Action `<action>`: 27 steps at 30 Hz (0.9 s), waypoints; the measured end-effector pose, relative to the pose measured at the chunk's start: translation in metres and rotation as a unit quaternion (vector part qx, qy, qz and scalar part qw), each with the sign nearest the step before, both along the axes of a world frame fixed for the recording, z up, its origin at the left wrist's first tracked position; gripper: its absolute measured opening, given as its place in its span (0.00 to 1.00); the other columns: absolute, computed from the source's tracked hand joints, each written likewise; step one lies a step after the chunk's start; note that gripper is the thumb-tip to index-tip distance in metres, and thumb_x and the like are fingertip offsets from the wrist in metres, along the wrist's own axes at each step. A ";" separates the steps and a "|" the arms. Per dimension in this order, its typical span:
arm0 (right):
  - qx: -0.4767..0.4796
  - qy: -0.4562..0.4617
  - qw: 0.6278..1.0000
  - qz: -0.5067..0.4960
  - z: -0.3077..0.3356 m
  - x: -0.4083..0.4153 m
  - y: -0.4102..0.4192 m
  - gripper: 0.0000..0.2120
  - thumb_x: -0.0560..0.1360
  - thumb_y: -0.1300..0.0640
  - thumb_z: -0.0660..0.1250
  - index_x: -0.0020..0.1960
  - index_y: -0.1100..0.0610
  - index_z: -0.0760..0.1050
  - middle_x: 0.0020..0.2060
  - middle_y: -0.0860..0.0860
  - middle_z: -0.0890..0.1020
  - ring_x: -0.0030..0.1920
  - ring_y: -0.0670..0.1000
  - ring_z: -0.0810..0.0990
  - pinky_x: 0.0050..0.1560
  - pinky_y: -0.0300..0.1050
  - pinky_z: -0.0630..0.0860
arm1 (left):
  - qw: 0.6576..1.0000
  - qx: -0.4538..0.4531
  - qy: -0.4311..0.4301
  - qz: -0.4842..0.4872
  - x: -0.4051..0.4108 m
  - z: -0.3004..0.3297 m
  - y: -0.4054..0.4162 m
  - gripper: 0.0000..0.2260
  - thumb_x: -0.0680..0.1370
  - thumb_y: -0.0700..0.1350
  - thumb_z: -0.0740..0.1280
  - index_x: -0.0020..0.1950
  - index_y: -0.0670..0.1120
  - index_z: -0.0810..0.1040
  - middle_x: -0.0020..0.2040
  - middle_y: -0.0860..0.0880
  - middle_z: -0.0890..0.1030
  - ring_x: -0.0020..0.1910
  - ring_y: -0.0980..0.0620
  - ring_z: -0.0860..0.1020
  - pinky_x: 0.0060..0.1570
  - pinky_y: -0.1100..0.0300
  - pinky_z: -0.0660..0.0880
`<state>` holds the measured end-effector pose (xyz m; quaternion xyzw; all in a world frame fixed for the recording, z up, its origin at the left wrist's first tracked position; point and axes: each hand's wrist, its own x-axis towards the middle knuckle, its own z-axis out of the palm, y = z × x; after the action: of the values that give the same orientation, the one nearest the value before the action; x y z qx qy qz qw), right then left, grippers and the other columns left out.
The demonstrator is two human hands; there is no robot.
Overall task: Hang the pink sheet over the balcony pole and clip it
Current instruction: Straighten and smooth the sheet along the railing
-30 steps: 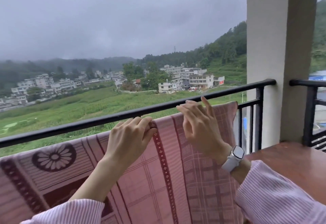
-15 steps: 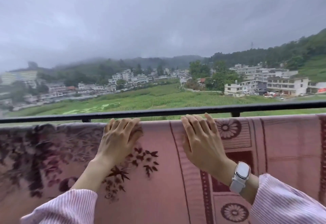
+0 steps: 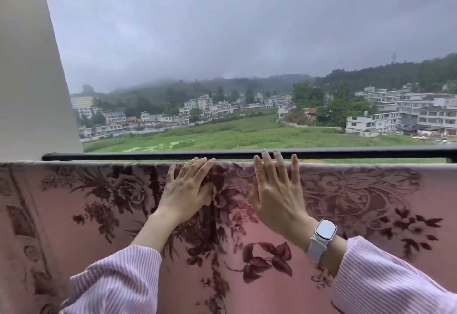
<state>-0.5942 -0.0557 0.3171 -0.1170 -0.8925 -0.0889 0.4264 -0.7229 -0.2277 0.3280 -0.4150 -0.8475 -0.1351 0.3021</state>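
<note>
Sheet: the pink sheet with dark red flower print (image 3: 358,202) hangs over a pole that it hides; its lower part runs out of the frame.
Rail: a black metal balcony rail (image 3: 148,156) shows just beyond the sheet's top edge.
Left hand (image 3: 188,187): lies on the sheet, fingertips bent over the top edge, so the grip cannot be told.
Right hand (image 3: 277,190): flat, fingers straight and spread, pressing the sheet; a white wristwatch (image 3: 322,237) sits on the wrist.
Pillar: a white pillar (image 3: 29,79) is cut off at left.
</note>
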 end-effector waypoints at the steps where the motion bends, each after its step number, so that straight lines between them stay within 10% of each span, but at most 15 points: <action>1: 0.008 -0.001 1.000 -0.002 0.000 -0.015 -0.013 0.29 0.73 0.46 0.50 0.68 0.63 0.65 0.67 0.60 0.69 0.70 0.60 0.63 0.68 0.67 0.44 | 1.000 0.013 -0.004 0.005 -0.013 0.000 -0.015 0.27 0.74 0.61 0.42 0.73 0.57 0.52 0.74 0.56 0.57 0.74 0.56 0.51 0.72 0.45 0.41; 10: 0.038 0.038 0.998 0.028 0.000 -0.167 -0.154 0.26 0.71 0.50 0.51 0.62 0.63 0.72 0.48 0.57 0.80 0.49 0.58 0.78 0.61 0.58 0.69 | 0.997 0.076 0.021 0.014 -0.151 0.001 -0.141 0.25 0.76 0.62 0.48 0.67 0.52 0.67 0.65 0.52 0.73 0.66 0.50 0.68 0.70 0.47 0.48; 14: 0.042 0.085 0.995 0.041 0.006 -0.235 -0.214 0.20 0.64 0.55 0.68 0.54 0.61 0.77 0.40 0.54 0.81 0.40 0.55 0.79 0.48 0.50 0.76 | 0.992 0.104 0.062 -0.036 -0.204 0.005 -0.191 0.18 0.76 0.54 0.58 0.62 0.48 0.73 0.57 0.49 0.79 0.59 0.51 0.70 0.64 0.47 0.58; 27: 0.057 0.116 0.992 -0.010 0.007 -0.367 -0.342 0.09 0.69 0.54 0.68 0.48 0.55 0.77 0.36 0.52 0.80 0.37 0.55 0.78 0.44 0.49 0.72 | 0.986 0.093 0.081 -0.111 -0.338 0.015 -0.315 0.19 0.74 0.56 0.56 0.57 0.46 0.77 0.51 0.48 0.82 0.50 0.46 0.78 0.58 0.50 0.65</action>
<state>-0.9615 -0.3974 0.3245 -0.1104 -0.8291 -0.1299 0.5325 -1.0608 -0.5428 0.3429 -0.4865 -0.7525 -0.2120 0.3901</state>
